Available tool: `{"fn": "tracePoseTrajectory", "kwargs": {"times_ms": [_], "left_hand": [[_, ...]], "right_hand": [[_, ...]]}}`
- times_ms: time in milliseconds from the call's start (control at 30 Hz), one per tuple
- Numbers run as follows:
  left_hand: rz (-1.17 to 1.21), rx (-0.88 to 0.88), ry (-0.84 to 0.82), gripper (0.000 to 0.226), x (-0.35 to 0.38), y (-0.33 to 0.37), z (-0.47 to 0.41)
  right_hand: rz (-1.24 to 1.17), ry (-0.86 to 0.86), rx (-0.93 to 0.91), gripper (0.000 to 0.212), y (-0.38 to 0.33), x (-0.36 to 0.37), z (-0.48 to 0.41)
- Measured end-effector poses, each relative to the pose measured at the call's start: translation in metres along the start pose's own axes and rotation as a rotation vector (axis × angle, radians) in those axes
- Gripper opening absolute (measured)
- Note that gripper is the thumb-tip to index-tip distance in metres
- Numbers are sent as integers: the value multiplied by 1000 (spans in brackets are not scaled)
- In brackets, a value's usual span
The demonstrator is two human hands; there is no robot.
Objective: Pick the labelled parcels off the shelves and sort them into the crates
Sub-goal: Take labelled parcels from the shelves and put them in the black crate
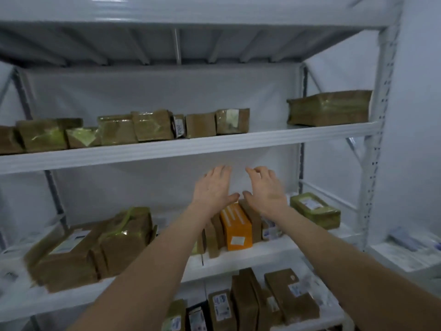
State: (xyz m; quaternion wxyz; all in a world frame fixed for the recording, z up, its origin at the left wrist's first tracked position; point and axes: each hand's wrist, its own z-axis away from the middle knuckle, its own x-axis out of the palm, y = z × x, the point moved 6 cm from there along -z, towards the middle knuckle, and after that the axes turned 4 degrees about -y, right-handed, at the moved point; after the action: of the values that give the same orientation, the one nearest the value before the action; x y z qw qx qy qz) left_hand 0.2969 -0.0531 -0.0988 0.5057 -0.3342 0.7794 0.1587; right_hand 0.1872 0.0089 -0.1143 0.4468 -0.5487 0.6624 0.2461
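hovering above one orange parcel (236, 226), the left hand (212, 187) and right hand (265, 191), fingers released, grasp nothing.

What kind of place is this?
Probably a parcel storeroom or warehouse: white metal shelves hold many brown taped parcels, some with printed labels, plus one orange box.

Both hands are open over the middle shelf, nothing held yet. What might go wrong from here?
1. The orange parcel stands on edge, close between upright brown parcels. Pulling it out with the left hand and right hand may tip those neighbours toward the shelf edge.
2. Its small white label is unreadable in this view, so a mis-sort is possible if it goes unchecked.
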Motion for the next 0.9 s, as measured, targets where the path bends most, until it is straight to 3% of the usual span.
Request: {"fn": "tracePoseTrajectory", "kwargs": {"times_ms": [233, 400, 533, 667, 733, 900], "left_hand": [[-67, 65, 231, 75, -49, 4, -104], [-125, -11, 382, 57, -76, -24, -171], [-141, -137, 372, 49, -88, -48, -213], [-174, -265, 242, 49, -86, -64, -244], [-170, -297, 186, 50, -83, -64, -255], [-77, -321, 193, 50, -81, -44, -268]], "right_hand": [[-18, 186, 28, 62, 35, -61, -89], [-183, 180, 93, 65, 44, -74, -167], [-398, 110, 173, 68, 56, -69, -216], [-559, 65, 180, 62, 60, -66, -250], [-627, 14, 167, 50, 61, -61, -263], [-765, 32, 228, 52, 82, -60, -278]]}}
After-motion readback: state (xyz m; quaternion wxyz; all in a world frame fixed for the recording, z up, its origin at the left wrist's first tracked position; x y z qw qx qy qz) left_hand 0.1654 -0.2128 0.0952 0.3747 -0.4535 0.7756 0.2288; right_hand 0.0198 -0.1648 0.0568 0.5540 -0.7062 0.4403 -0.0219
